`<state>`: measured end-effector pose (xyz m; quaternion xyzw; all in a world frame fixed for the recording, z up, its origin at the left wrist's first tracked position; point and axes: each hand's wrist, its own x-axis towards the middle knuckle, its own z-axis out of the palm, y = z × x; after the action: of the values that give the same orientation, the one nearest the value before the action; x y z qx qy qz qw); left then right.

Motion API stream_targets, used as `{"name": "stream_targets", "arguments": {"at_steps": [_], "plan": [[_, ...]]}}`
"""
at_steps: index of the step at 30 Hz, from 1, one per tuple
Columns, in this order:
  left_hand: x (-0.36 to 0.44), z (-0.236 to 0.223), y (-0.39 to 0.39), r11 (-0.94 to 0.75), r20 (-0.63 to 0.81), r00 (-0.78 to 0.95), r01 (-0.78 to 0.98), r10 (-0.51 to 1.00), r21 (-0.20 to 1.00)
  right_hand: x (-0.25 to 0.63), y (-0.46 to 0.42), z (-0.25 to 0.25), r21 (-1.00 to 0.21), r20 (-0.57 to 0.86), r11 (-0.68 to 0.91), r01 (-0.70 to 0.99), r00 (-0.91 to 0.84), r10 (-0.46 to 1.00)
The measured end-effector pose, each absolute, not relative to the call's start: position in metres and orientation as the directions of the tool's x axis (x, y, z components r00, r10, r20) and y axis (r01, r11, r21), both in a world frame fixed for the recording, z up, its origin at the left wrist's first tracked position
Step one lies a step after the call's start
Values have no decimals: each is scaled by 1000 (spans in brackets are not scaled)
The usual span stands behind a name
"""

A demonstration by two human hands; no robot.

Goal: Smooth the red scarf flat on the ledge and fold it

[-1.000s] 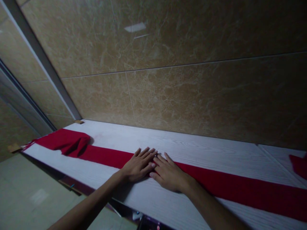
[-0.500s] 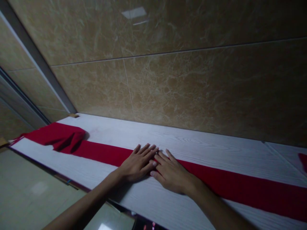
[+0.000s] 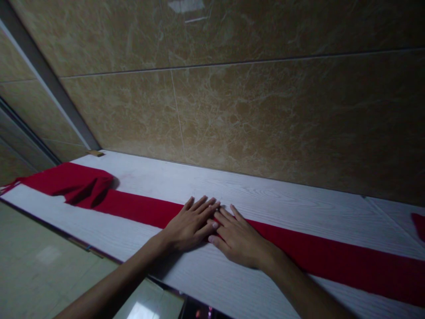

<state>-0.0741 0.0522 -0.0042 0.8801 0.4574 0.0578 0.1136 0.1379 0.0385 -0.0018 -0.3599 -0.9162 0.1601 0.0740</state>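
Observation:
A long red scarf (image 3: 142,209) lies stretched across a white wood-grain tabletop (image 3: 252,283). Toward the left it widens into a wrinkled, bunched part, with fringe at its far end. My left hand (image 3: 189,225) rests palm down on the scarf, fingers stretched out and slightly spread. Beside it, my right hand (image 3: 241,239) also lies flat on the cloth, its fingers apart. The fingertips of both hands meet and overlap a little over the middle of the strip. Neither hand grips anything.
Behind the table rises a brown marbled tile wall (image 3: 265,119), with a grey metal post (image 3: 53,79) at left. A small wooden block (image 3: 95,153) sits at the table's back left corner. Another piece of red cloth (image 3: 419,225) shows at the right edge. Pale floor tiles (image 3: 33,252) lie below.
The camera view has shifted slightly, so the table's left end and the wall sit a little higher and further left. Both hands stay in place on the scarf.

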Motion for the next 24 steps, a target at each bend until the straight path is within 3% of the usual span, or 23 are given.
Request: {"name": "stream_targets", "arguments": {"at_steps": [24], "plan": [[-75, -9, 54, -571, 15, 589, 777, 808, 265, 139, 38, -2, -372, 10, 688, 623, -738, 675]]}}
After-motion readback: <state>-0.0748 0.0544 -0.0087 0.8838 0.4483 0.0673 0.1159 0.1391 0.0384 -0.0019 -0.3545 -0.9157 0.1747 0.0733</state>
